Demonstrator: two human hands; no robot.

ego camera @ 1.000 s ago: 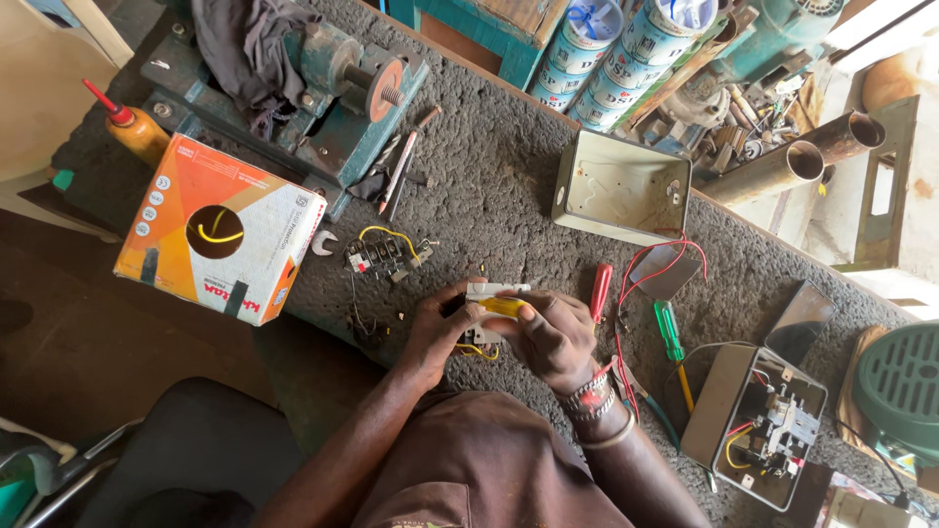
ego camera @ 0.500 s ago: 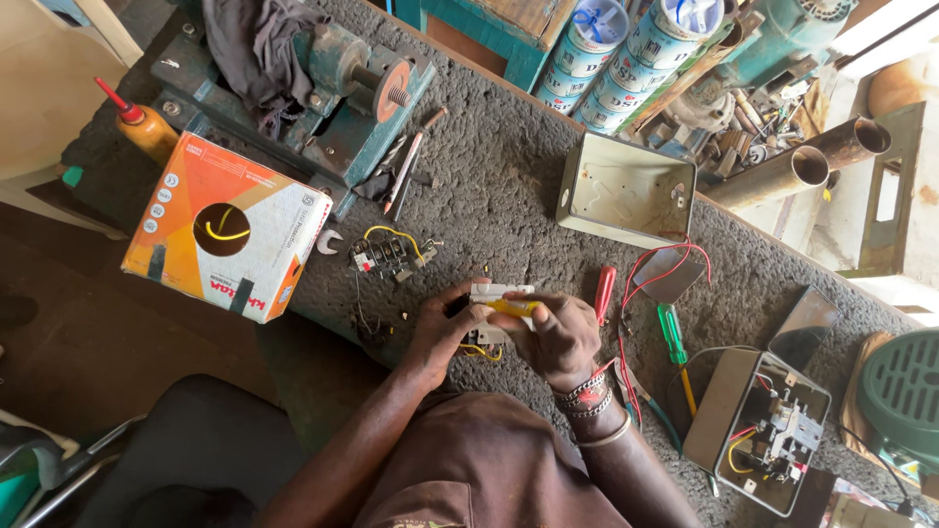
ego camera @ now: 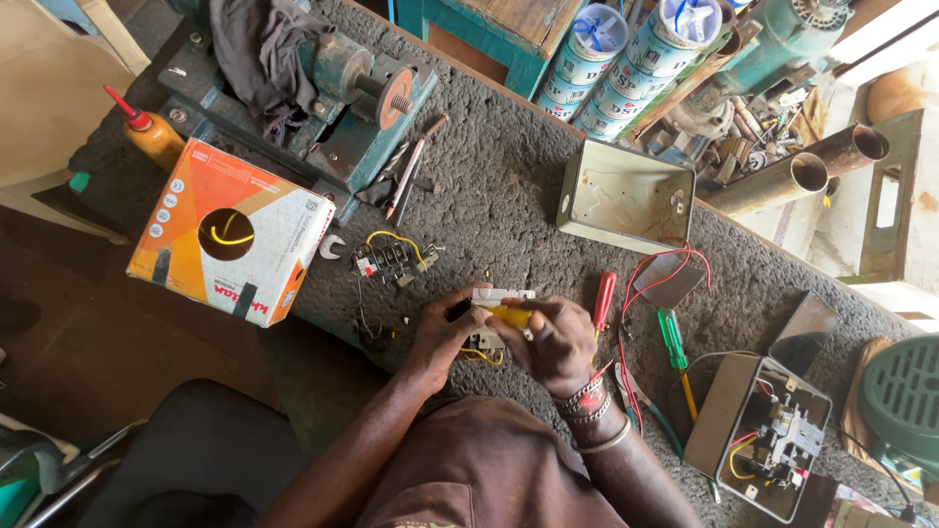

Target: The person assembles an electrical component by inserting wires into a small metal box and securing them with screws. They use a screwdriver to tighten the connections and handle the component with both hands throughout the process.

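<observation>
Showing white casing, yellow wires: switch part.

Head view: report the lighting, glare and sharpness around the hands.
Head view: even daylight, soft shadows; left hand and right hand sharp on the small white electrical part; overexposed glare at the top right; straight edges bow slightly toward the corners.

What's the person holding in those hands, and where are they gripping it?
The left hand grips a small white electrical part by its left end. The right hand holds a yellow-handled tool by the handle, against that part.
</observation>
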